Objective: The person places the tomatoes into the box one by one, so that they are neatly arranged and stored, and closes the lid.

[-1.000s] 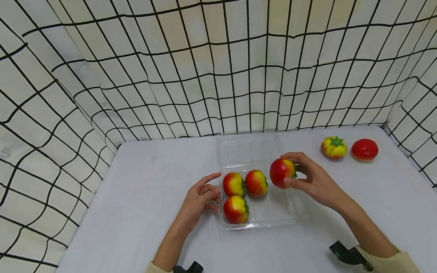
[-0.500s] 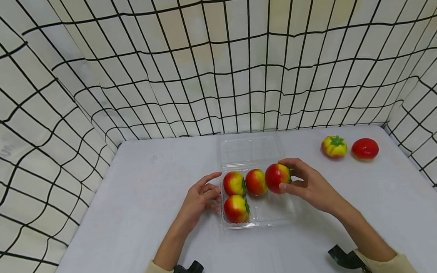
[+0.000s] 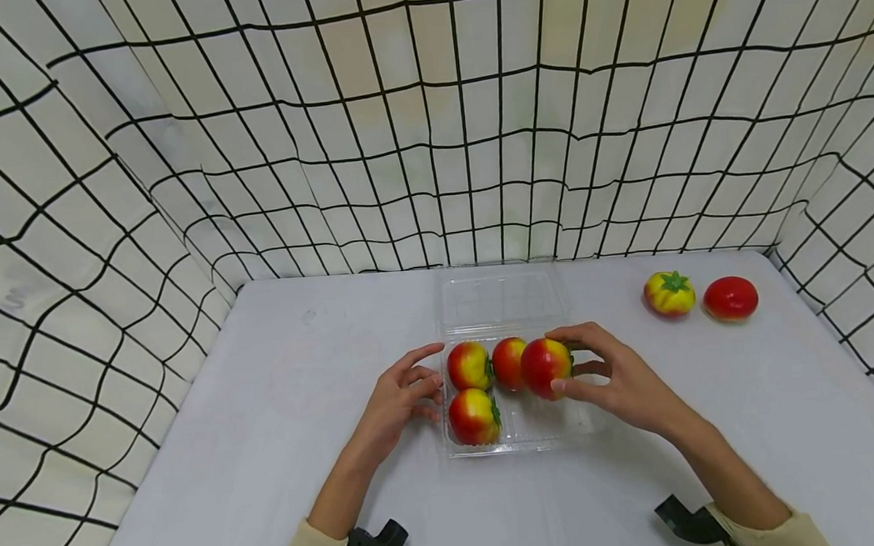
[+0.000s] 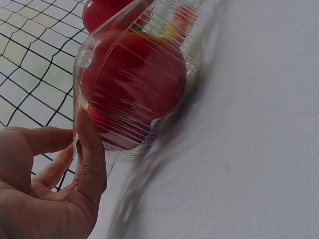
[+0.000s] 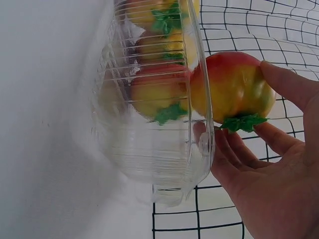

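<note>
A clear plastic clamshell box lies on the table with its lid folded back. Inside, red-and-yellow tomatoes stand at the back left, front left and back middle. My right hand holds another tomato between thumb and fingers. That tomato hangs over the box's right half, partly in front of the back-middle one. In the right wrist view the held tomato shows its green leafy cap beside the box rim. My left hand rests loosely at the box's left side, its fingertips at the wall.
Two more tomatoes lie at the back right of the white table, one yellow with a green cap, one plain red. Black netting over white walls surrounds the table's back and sides.
My right hand has moved the held tomato left, toward the front and lower over the box, closer to the back-middle tomato. The left hand has stayed in place.
</note>
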Action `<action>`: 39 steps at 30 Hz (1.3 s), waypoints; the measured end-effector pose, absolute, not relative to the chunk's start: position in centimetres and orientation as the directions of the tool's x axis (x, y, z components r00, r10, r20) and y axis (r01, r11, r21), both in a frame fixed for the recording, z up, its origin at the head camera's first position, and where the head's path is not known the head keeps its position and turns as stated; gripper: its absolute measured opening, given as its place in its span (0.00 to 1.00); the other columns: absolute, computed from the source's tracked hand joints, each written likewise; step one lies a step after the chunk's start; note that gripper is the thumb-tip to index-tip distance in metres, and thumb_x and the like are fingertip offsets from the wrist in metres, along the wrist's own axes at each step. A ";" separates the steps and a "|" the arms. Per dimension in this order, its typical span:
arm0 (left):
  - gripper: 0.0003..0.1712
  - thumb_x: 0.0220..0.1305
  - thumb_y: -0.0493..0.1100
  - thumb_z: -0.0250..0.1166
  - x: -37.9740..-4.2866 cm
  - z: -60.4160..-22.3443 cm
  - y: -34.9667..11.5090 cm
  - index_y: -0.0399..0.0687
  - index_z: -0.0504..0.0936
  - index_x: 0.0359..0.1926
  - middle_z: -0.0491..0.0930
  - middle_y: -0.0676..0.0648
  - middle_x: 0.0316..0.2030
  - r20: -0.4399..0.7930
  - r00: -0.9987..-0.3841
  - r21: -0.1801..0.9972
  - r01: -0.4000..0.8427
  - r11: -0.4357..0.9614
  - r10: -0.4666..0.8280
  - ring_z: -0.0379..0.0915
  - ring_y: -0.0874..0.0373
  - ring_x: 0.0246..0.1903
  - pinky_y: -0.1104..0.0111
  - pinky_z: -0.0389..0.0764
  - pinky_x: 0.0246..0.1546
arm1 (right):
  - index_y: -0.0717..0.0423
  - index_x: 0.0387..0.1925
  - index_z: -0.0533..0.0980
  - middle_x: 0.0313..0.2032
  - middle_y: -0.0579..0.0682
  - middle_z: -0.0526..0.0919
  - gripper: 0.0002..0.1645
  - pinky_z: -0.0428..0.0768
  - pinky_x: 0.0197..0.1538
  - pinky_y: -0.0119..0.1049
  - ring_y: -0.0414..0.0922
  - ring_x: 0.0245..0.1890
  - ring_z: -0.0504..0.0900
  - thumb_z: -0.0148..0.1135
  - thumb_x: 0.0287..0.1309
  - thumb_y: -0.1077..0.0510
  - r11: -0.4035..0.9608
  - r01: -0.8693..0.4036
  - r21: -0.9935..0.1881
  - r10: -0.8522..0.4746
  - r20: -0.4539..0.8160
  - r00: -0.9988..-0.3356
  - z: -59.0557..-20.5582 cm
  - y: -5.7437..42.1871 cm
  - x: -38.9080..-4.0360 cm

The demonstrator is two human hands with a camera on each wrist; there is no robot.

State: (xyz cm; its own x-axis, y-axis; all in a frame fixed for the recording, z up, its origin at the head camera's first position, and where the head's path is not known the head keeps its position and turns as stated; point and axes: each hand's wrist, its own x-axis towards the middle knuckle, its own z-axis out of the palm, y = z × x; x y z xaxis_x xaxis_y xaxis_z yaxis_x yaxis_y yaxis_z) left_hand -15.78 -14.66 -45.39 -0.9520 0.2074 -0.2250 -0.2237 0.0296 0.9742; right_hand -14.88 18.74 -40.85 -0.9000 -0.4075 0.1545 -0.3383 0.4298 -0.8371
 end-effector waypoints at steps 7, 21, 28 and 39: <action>0.29 0.75 0.39 0.62 -15.8 -45.3 -14.6 0.53 0.72 0.73 0.80 0.48 0.38 -0.222 -0.952 0.975 -0.221 0.029 0.209 0.78 0.57 0.31 0.70 0.88 0.32 | 0.48 0.69 0.72 0.63 0.49 0.78 0.39 0.82 0.57 0.25 0.52 0.64 0.77 0.76 0.58 0.51 0.434 -0.328 -0.839 -0.419 0.134 -0.898 -41.0 18.5 -14.6; 0.29 0.75 0.39 0.62 -15.8 -45.5 -14.7 0.53 0.72 0.74 0.81 0.49 0.38 -0.215 -0.953 0.976 -0.214 0.028 0.216 0.78 0.57 0.31 0.70 0.88 0.33 | 0.45 0.66 0.73 0.64 0.50 0.79 0.37 0.86 0.57 0.34 0.50 0.59 0.81 0.77 0.57 0.49 0.430 -0.308 -0.849 -0.483 0.072 -0.873 -41.3 17.8 -13.9; 0.29 0.74 0.40 0.63 -15.7 -45.5 -14.7 0.53 0.72 0.74 0.81 0.49 0.38 -0.219 -0.951 0.975 -0.218 0.032 0.219 0.78 0.57 0.32 0.70 0.89 0.33 | 0.44 0.66 0.74 0.63 0.49 0.79 0.36 0.86 0.58 0.35 0.49 0.59 0.82 0.77 0.57 0.49 0.433 -0.315 -0.845 -0.512 0.057 -0.857 -41.6 17.5 -13.8; 0.29 0.75 0.39 0.63 -15.7 -45.3 -14.7 0.54 0.72 0.73 0.81 0.48 0.39 -0.218 -0.952 0.976 -0.217 0.031 0.214 0.78 0.57 0.31 0.70 0.89 0.33 | 0.40 0.64 0.76 0.60 0.47 0.79 0.34 0.86 0.57 0.34 0.48 0.57 0.83 0.78 0.55 0.51 0.416 -0.341 -0.843 -0.529 0.080 -0.845 -42.0 16.9 -13.7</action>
